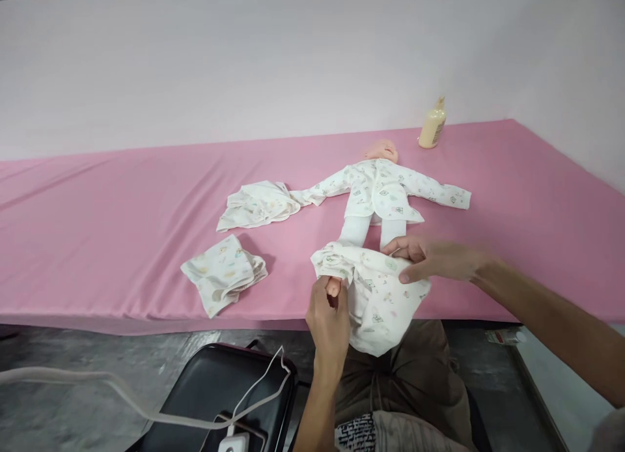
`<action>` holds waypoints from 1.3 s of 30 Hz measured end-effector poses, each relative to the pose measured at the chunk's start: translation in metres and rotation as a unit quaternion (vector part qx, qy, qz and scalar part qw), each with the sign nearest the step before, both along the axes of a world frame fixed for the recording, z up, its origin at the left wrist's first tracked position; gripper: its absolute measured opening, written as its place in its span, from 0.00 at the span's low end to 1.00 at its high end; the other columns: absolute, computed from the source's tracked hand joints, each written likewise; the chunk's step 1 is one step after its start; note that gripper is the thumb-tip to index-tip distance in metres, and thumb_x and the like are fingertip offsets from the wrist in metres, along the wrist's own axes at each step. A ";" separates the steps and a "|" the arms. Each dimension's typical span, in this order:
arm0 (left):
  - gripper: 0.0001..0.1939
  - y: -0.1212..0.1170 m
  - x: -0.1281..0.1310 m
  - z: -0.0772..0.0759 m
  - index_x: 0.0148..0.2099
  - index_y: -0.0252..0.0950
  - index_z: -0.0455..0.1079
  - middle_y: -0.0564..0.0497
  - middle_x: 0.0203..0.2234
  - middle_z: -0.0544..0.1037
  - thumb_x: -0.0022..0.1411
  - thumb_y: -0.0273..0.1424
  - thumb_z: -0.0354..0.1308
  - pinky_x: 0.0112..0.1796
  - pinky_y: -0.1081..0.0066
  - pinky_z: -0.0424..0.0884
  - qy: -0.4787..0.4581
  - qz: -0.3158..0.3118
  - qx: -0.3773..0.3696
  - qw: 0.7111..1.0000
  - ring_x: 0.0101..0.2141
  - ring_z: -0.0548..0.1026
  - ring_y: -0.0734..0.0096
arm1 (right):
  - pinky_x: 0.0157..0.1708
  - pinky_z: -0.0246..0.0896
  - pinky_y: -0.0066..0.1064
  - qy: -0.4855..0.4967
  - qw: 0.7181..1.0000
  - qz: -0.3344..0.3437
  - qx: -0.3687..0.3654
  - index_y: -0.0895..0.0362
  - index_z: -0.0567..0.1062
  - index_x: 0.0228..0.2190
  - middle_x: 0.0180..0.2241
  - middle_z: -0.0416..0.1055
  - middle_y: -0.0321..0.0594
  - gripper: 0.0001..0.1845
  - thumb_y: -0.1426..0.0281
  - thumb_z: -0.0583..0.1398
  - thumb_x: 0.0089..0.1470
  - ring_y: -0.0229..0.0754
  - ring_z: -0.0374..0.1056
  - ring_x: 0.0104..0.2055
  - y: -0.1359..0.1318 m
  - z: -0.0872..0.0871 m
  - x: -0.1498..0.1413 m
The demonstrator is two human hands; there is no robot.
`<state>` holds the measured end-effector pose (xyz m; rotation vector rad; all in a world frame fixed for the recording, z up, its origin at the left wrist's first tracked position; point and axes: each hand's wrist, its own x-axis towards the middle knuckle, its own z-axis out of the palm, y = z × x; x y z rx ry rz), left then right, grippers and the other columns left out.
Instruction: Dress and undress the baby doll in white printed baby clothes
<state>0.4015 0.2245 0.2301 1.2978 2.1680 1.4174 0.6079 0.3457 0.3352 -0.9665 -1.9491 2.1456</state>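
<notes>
A baby doll (383, 151) lies on its back on the pink-covered table, its head toward the wall. It wears a white printed baby shirt (388, 188) with both sleeves spread, and its upper legs look white. Matching printed baby pants (385, 302) are bunched over the lower legs and hang past the table's front edge. My left hand (329, 318) is closed around the doll's foot (333, 286), which pokes out of one pant leg. With thumb and fingers, my right hand (424, 258) pinches the upper edge of the pants. The other foot is hidden inside the fabric.
One crumpled printed cloth (261, 206) touches the sleeve on the left; a folded cloth (223, 273) lies nearer the front edge. A pump bottle (432, 126) stands at the back right. Below the pink table cover (122, 243) are a black chair (219, 380), a white cable and a power strip (233, 443).
</notes>
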 end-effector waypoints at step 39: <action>0.18 -0.007 -0.030 0.062 0.29 0.33 0.65 0.55 0.22 0.66 0.58 0.42 0.64 0.26 0.78 0.58 -0.456 -0.305 -0.092 0.831 0.24 0.62 0.79 | 0.25 0.57 0.29 0.035 0.998 0.051 0.022 0.57 0.68 0.23 0.22 0.65 0.36 0.28 0.48 0.51 0.61 0.36 0.58 0.24 0.015 0.038 -0.045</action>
